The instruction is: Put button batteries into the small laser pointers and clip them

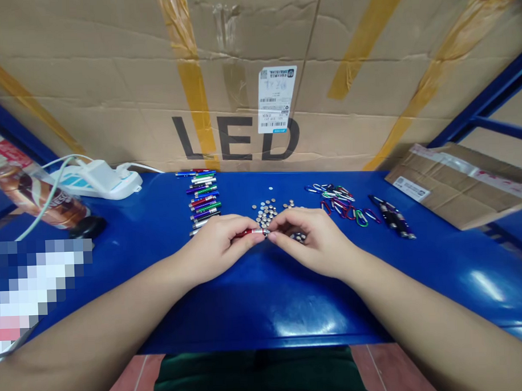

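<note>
- One large carton (129,97) stands behind the table, closing off its far side.
- One blue table (248,310) carries everything, near enough for both hands.
- One small carton (452,197) sits far right, presumably out of the way.
- Two hands: the left hand (222,242) has its grip pinching a red tube, seemingly to steady it; the right hand (316,239) pinches its silvery end.
- Roughly ten carabiners (340,205), heaped on the right; overlap prevents an exact count.
- About ten coloured tubes (205,202), rowed on the left, probably for order; the left hand may hide more.
- About four dark tubes (392,216), bunched beyond the carabiners.
- One red tube (247,232), level between the fingertips.
- Dozens of discs (268,212), just beyond the fingers, likely for easy reach.
</note>
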Tool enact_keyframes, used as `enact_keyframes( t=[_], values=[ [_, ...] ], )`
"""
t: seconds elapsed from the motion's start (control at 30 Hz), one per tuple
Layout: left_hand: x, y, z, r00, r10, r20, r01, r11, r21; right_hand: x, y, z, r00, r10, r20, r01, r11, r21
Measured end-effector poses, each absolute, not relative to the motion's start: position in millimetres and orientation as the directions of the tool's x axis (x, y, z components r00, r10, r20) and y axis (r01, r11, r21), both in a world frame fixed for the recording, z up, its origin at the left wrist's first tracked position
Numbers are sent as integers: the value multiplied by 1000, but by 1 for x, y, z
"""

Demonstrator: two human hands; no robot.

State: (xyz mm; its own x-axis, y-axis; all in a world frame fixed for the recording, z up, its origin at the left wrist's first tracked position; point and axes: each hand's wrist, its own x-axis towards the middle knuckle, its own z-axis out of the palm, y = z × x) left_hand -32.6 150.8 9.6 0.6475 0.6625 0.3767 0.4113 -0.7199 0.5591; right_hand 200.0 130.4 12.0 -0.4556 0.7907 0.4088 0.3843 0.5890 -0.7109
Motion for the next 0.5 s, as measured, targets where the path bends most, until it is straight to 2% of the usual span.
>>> enact_keyframes(
  t=[0.07, 0.17, 0.3, 0.4, 0.5],
  values=[
    [-33, 150, 10, 670, 617, 413, 393, -767, 507, 199, 131, 13, -472, 830, 297, 350, 486, -801],
    [-34, 149, 11, 713, 537, 451, 364, -833, 417, 199, 133, 12, -505, 861, 65, 205, 193, -959],
    [-34, 147, 12, 751, 451, 483, 344, -890, 297, 200, 135, 13, -583, 803, -125, 64, -107, -992],
    [-34, 146, 12, 764, 421, 488, 355, -907, 227, 201, 134, 15, -604, 783, -148, 53, -145, -988],
    [-34, 146, 11, 776, 433, 458, 369, -901, 227, 202, 131, 15, -570, 817, -92, 144, -11, -990]
  ],
)
